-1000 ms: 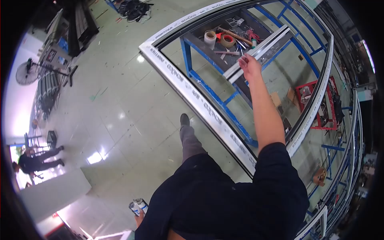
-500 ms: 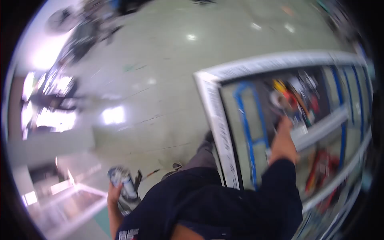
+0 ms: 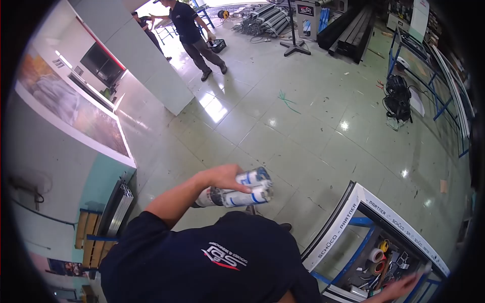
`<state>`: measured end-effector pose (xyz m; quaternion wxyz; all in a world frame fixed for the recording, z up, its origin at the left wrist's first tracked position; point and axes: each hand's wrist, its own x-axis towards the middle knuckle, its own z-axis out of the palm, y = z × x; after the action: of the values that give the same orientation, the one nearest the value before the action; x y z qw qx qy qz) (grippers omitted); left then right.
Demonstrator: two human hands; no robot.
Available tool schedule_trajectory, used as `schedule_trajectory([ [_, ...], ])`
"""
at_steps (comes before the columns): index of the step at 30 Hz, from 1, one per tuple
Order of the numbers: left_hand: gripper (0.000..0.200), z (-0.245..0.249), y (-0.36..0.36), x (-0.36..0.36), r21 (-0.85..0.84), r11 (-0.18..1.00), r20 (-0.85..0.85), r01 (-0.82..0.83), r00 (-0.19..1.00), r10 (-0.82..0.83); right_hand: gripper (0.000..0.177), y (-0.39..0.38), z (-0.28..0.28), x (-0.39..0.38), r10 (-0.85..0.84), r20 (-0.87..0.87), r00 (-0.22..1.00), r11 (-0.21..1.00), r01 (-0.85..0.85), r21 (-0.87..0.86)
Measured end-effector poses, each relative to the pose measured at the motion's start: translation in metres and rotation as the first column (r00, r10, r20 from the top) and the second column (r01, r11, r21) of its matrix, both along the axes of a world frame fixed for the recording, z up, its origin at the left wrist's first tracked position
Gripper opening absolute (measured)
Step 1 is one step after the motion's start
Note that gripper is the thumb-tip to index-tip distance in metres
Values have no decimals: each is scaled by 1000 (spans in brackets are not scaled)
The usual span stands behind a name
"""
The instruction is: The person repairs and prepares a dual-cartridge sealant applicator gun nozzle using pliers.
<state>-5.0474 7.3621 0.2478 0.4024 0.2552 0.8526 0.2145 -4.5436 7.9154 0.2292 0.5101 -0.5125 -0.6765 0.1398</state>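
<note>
My left hand (image 3: 226, 178) is wrapped around white-and-blue cylindrical canisters (image 3: 250, 196), held out in front of my torso. A darker cylindrical part (image 3: 208, 197) shows at their lower left. At the bottom right, my right hand (image 3: 399, 286) reaches over a white window frame (image 3: 333, 236) printed with lettering; its fingers are smeared, and I cannot tell what they hold. Inside the frame's outline, close to this hand, lie a white tape roll (image 3: 376, 255), a reddish-brown roll (image 3: 377, 267), a yellow item (image 3: 384, 245) and small metal parts (image 3: 402, 259).
Blue rails (image 3: 361, 220) run beneath the frame. Black bags or cables (image 3: 397, 98) lie on the floor beside a blue rack (image 3: 434, 93). Two people, one a person in dark clothes (image 3: 186, 30), stand at the back left past a pillar (image 3: 136, 55). Metal profiles (image 3: 262, 21) are piled behind.
My view has swung left and up, bringing the frame to the lower right corner. My left hand has risen in front of my torso with the canisters. My right hand is still over the frame.
</note>
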Motion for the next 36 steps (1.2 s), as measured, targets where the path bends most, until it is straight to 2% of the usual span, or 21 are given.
schedule_trajectory([
  [1,72,-3,1,-6,22,999,14,44,999,-45,37,6,-3,-15,254,77,964,966,-249,-66],
  [2,71,0,-1,-10,9,998,-10,57,998,-57,36,-23,2,-63,471,42,881,876,-462,-137],
  [3,70,7,3,-13,0,996,-14,90,996,-90,34,-71,20,-112,653,162,740,757,-631,-170],
  [4,69,10,13,-13,-5,988,13,151,988,-151,36,-119,38,-163,803,241,544,592,-773,-227],
  [5,68,12,19,-16,-7,985,43,173,984,-172,35,-167,69,-207,704,605,372,577,-796,-182],
  [6,66,15,19,-18,-8,982,76,188,980,-187,33,-197,77,-238,661,699,273,507,-850,-147],
  [7,64,18,22,-18,-2,979,88,205,975,-204,30,-219,77,-258,690,686,229,418,-900,-120],
  [9,65,21,23,-14,13,971,109,240,965,-240,29,-248,81,-277,687,705,175,364,-923,-125],
  [12,73,10,38,-19,30,960,145,277,949,-278,28,-253,59,-289,717,674,177,345,-930,-123],
  [18,80,-3,37,-25,0,937,107,348,932,-346,32,-253,48,-293,728,674,124,298,-943,-148],
  [21,83,-5,38,-26,-9,926,91,377,923,-374,31,-262,48,-296,681,730,61,261,-952,-163],
  [24,76,-1,40,-28,-48,922,90,385,920,-380,32,-269,52,-300,641,767,5,240,-951,-194],
  [27,80,-3,39,-30,-50,913,80,405,913,-401,29,-275,61,-306,541,838,-66,228,-948,-222],
  [30,82,-4,38,-33,-53,899,53,434,901,-431,22,-281,60,-309,549,826,-126,229,-928,-294],
  [33,86,-8,42,-36,-51,874,29,483,876,-482,13,-280,60,-314,632,766,-117,226,-918,-327],
  [36,85,-10,42,-39,-48,860,23,508,861,-508,14,-272,53,-315,627,757,-184,193,-904,-380],
])
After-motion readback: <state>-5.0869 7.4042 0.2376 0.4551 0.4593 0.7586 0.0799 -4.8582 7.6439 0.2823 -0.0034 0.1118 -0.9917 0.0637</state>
